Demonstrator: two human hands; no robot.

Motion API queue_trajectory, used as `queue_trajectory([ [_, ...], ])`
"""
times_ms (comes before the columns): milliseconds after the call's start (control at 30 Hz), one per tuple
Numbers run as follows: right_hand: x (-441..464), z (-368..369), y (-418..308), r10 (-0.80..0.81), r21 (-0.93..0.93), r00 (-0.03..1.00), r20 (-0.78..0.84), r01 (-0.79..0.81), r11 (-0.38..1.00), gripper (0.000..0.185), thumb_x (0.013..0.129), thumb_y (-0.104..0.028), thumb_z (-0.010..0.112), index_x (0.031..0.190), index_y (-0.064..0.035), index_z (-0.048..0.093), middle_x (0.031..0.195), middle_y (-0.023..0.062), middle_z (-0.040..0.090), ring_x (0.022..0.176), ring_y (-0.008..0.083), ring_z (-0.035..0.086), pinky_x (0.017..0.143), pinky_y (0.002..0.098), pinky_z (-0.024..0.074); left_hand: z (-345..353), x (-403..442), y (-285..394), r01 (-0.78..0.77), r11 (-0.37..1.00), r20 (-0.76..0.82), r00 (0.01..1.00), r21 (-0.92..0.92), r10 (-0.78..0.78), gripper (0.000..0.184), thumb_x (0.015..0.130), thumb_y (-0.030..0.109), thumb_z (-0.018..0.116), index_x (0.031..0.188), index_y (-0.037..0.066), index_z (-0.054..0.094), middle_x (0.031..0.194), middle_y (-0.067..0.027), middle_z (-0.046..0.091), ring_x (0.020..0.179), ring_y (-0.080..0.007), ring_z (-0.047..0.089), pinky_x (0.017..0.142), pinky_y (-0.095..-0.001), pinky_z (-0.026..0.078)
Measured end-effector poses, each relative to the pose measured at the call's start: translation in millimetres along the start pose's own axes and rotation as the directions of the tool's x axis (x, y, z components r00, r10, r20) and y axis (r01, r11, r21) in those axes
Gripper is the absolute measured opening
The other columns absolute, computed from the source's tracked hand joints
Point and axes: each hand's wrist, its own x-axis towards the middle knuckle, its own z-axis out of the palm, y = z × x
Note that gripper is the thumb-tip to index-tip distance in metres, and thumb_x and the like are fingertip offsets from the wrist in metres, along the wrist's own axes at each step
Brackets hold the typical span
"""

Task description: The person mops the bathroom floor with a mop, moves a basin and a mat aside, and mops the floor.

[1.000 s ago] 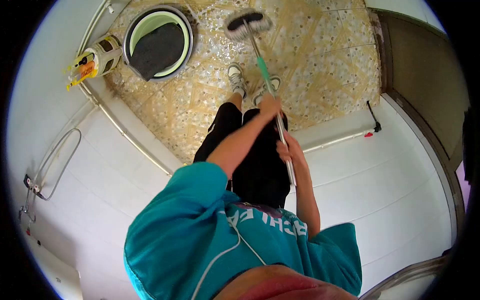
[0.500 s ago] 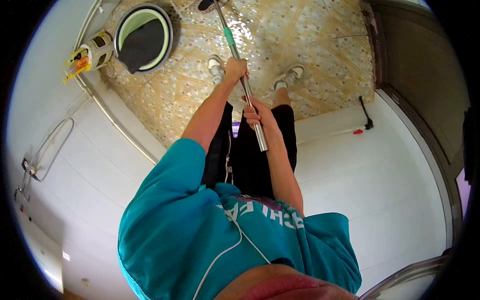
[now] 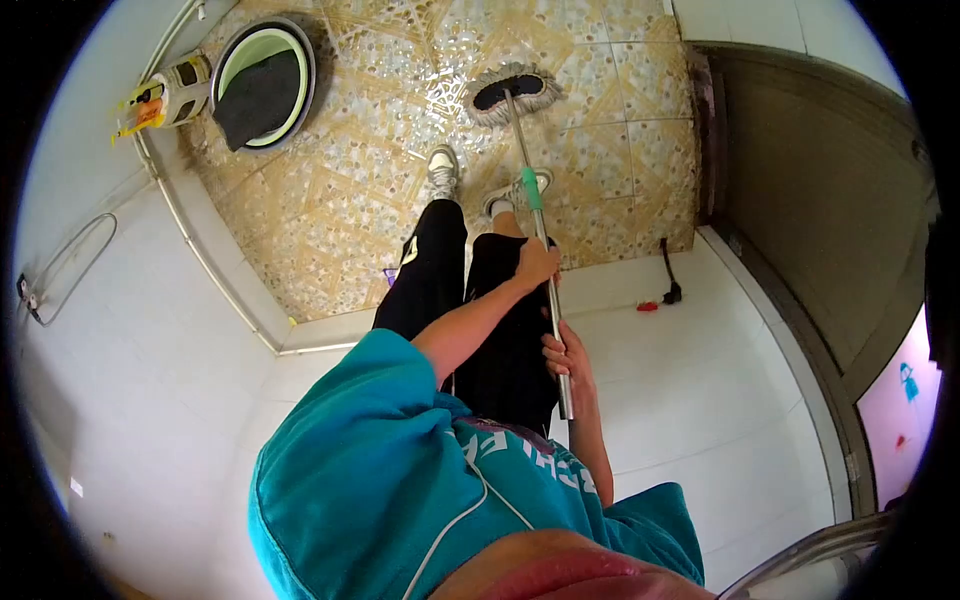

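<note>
Grips silver metal pole with green collar (image 3: 530, 188) in left hand (image 3: 537, 265), and nearer its butt end in right hand (image 3: 567, 355). Ends beyond both hands in grey-fringed, black-centred mop head (image 3: 513, 92) on tan, pebble-patterned tiled floor (image 3: 350, 215). Left of hands, farther out, shows dark grey cloth (image 3: 258, 98) in round basin with pale green interior (image 3: 228, 72). Right of hands, shows brown-framed door (image 3: 810, 180).

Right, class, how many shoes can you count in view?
2: the left shoe is on the tiled floor; the right shoe is beside it, partly behind the mop handle.
</note>
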Motion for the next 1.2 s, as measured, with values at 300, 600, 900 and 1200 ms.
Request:
queue_trajectory([
  [300, 154, 166, -62, 0.115, 0.025, 0.965, 0.236, -0.124, 0.992, 0.022, 0.095, -0.034, 0.044, 0.107, -0.0154, 0.045, 0.056, -0.0031, 0.031, 0.039, 0.004, 0.028, 0.031, 0.0183, 0.0246, -140, 127, 171, -0.118, 0.992, -0.197, 0.972, 0.046, 0.125, 0.031, 0.079, 0.018, 0.057, 0.061, -0.008, 0.058, 0.051, -0.0157, 0.058, 0.044, -0.0248, 0.061, 0.041, -0.0378, 0.049],
  [600, 226, 286, -100, 0.121, -0.327, 0.978, 0.171, -0.06, 0.943, 0.022, 0.094, -0.034, 0.047, 0.107, -0.016, 0.048, 0.058, -0.0039, 0.036, 0.041, 0.0035, 0.029, 0.036, 0.0188, 0.0241, -236, 188, 247, -0.245, 0.967, -0.395, 0.897, -0.067, 0.199, 0.027, 0.076, 0.014, 0.057, 0.056, -0.005, 0.055, 0.049, -0.0115, 0.053, 0.039, -0.0197, 0.053, 0.037, -0.0332, 0.043],
  [900, 161, 181, -131, 0.225, -0.255, 0.971, 0.076, -0.199, 0.946, 0.028, 0.093, -0.032, 0.049, 0.103, -0.0061, 0.05, 0.053, -0.0033, 0.031, 0.037, 0.0056, 0.028, 0.032, 0.0211, 0.0208, -140, 153, 189, -0.026, 0.999, -0.38, 0.924, 0.023, 0.033, 0.03, 0.078, 0.017, 0.054, 0.065, -0.01, 0.056, 0.056, -0.0191, 0.06, 0.046, -0.0262, 0.062, 0.043, -0.0373, 0.05],
  [1200, -44, 81, -274, 0.193, -0.492, 0.948, -0.254, -0.299, 0.818, 0.036, 0.096, -0.037, 0.041, 0.12, -0.0111, 0.047, 0.056, -0.0032, 0.032, 0.039, 0.003, 0.024, 0.032, 0.0175, 0.0184, 121, 49, 209, 0.108, 0.836, -0.246, 0.928, -0.538, -0.278, 0.026, 0.083, 0.019, 0.055, 0.084, -0.005, 0.046, 0.058, -0.0161, 0.054, 0.041, -0.0263, 0.057, 0.038, -0.0386, 0.046],
])
